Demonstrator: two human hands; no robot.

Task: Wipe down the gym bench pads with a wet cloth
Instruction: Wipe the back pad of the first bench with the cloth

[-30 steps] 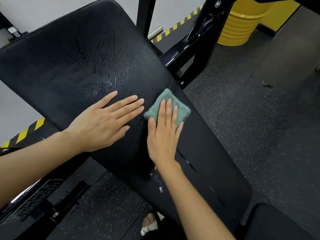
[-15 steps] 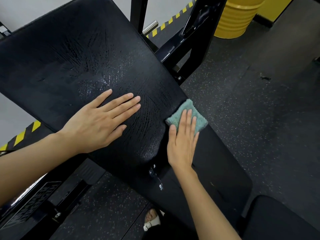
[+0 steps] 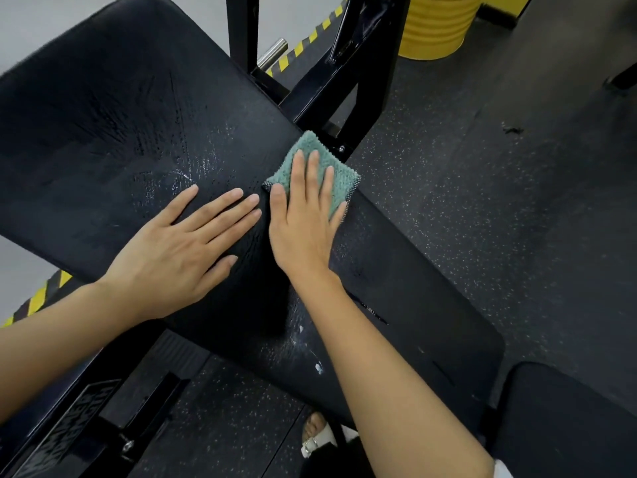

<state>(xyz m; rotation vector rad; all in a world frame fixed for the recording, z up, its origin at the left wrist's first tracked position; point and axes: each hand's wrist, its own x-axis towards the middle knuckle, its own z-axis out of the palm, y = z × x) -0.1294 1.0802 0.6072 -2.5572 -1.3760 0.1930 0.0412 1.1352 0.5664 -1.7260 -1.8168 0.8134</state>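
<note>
On the black bench pad (image 3: 113, 132), near its far edge, the right hand (image 3: 303, 219) presses a folded green cloth (image 3: 317, 163) with straight, flat fingers. The left hand (image 3: 179, 250) rests just beside it, fingers spread flat on the pad. Pale streaks, perhaps moisture, mark the surface.
</note>
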